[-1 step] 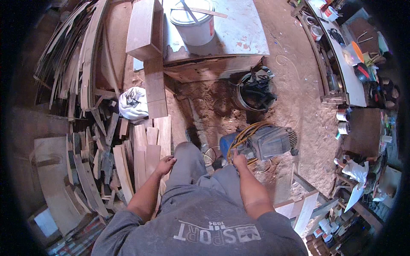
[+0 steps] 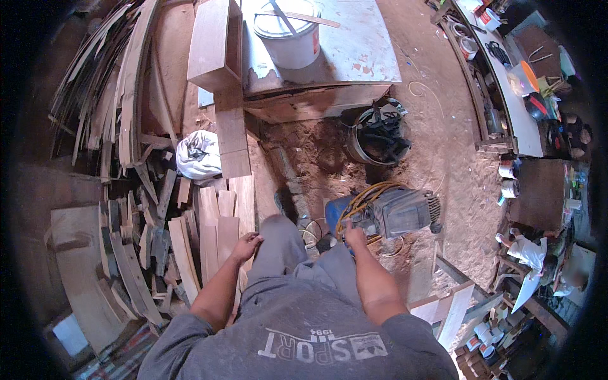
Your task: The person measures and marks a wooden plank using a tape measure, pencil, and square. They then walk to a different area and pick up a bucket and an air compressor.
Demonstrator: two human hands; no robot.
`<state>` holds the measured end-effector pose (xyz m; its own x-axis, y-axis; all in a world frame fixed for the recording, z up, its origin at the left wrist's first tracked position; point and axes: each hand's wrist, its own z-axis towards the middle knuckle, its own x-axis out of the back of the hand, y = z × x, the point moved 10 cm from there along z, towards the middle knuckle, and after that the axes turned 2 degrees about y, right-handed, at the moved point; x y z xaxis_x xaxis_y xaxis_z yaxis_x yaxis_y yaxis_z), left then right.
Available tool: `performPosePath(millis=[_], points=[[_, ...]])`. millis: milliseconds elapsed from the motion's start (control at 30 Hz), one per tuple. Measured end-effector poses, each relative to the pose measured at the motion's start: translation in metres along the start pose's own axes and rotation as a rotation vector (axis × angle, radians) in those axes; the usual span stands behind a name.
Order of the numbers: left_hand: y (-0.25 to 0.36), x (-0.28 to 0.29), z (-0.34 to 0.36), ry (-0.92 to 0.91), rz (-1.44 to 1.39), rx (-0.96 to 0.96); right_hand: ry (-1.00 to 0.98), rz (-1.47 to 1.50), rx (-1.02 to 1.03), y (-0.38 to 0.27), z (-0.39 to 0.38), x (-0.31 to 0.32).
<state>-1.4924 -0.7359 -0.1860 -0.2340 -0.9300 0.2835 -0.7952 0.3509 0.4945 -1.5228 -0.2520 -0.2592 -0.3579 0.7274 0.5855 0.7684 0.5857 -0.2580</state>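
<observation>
My left hand (image 2: 247, 246) hangs beside my left knee, over the pale boards, its fingers loosely curled with nothing seen in them. Past my right thigh, my right hand (image 2: 354, 235) is next to the yellow hose (image 2: 361, 201) coiled on a dark machine with a blue part (image 2: 405, 212), which looks like an air compressor. One finger of that hand is stretched out; the others are mostly hidden. Whether it touches the hose I cannot tell. Several cut wooden boards (image 2: 228, 240) lie under and left of my left hand.
Ahead stands a low table (image 2: 354, 47) bearing a white bucket (image 2: 288, 47) and an open wooden box (image 2: 212, 47). A bucket of dark scraps (image 2: 380, 136) stands by the table. Offcuts (image 2: 136, 266) fill the left. A person (image 2: 529, 253) is at the far right.
</observation>
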Motion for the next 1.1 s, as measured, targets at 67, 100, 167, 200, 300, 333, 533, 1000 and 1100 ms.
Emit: performPosePath(millis=[67, 100, 167, 200, 300, 333, 533, 1000, 1100], points=[[-0.002, 0.008, 0.009, -0.007, -0.043, 0.015, 0.037, 0.042, -0.017, -0.032, 0.004, -0.005], [-0.004, 0.016, 0.011, 0.012, -0.010, 0.068, 0.070, 0.044, -0.022, -0.050, 0.009, -0.008], [-0.010, 0.030, 0.027, -0.009, -0.040, 0.072, 0.114, 0.021, -0.084, -0.065, 0.037, -0.028], [-0.014, 0.038, 0.033, -0.020, -0.051, 0.072, 0.114, 0.086, -0.109, -0.068, 0.053, -0.038], [-0.030, 0.072, 0.053, -0.013, -0.045, 0.068, 0.161, 0.157, -0.147, -0.103, 0.096, -0.068], [-0.037, 0.083, 0.062, -0.012, -0.043, 0.068, 0.231, 0.134, -0.152, -0.111, 0.107, -0.077], [-0.053, 0.112, 0.077, -0.019, 0.016, 0.095, 0.180, 0.324, -0.177, -0.208, 0.121, -0.148], [0.117, -0.015, 0.172, 0.244, 0.405, -0.330, 0.702, -0.101, 0.424, -0.147, 0.013, 0.052], [0.120, -0.017, 0.200, 0.378, 0.369, -0.309, 0.758, -0.020, 0.127, -0.023, 0.041, 0.092]])
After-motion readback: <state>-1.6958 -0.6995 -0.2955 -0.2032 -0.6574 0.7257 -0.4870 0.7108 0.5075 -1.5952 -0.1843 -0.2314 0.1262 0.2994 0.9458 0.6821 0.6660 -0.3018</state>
